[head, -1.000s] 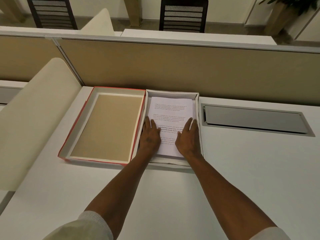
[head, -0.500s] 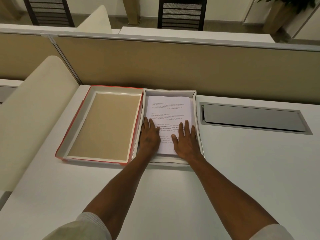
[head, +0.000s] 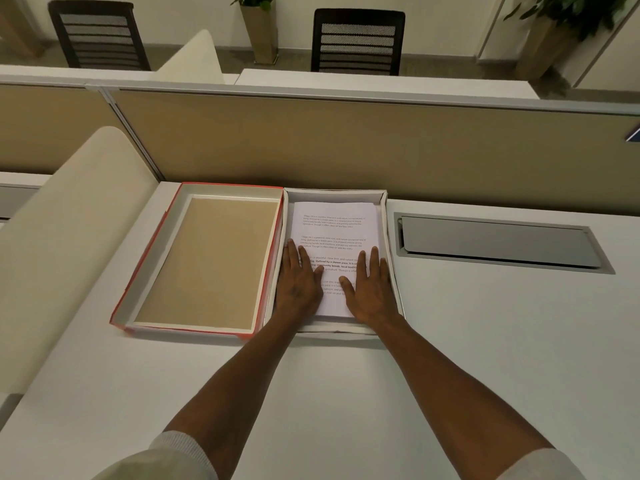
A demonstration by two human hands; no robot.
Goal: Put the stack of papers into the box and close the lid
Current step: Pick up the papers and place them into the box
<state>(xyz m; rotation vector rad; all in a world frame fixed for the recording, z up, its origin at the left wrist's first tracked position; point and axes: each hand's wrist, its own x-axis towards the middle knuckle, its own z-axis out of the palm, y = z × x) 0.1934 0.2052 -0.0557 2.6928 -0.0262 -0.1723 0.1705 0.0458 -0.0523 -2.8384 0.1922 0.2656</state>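
Observation:
The stack of papers (head: 334, 230), white with printed text, lies flat inside the white box (head: 389, 237) at the middle of the desk. My left hand (head: 299, 282) rests palm down on the stack's near left part, fingers spread. My right hand (head: 370, 289) rests palm down on its near right part, fingers spread too. Both hands hide the stack's near corners. The lid (head: 145, 258), red outside with a brown inner panel, lies upside down on the desk, touching the box's left side.
A tan partition (head: 346, 147) runs along the desk's far edge just behind the box and lid. A grey cable hatch (head: 498, 242) is set into the desk right of the box. A cream curved panel (head: 65, 230) borders the desk on the left.
My right hand has turned from angled inward to straight and slid slightly nearer on the papers. The left hand stays in place. The camera tilted up a little.

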